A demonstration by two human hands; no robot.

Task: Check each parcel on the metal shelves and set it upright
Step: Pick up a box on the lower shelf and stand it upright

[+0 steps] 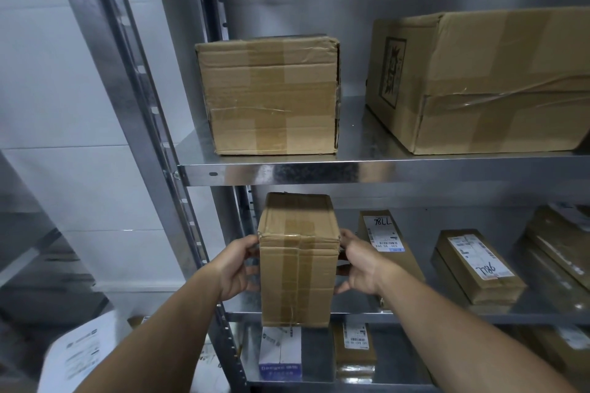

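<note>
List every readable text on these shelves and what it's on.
"7786", handwritten, upside down: flat parcel.
"786", handwritten, upside down, partly unclear: right parcel.
Held box: none seen.
Fine print, carton stamp, blue-white box: too blurred.

Open gap between upper-shelf boxes (268,96) and (485,80).

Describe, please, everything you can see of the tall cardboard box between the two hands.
The tall box is plain brown corrugated cardboard, sealed with brown tape down its front and over its top. It stands upright at the left front of the middle shelf. The left hand grips its left side, the right hand its right.
</note>
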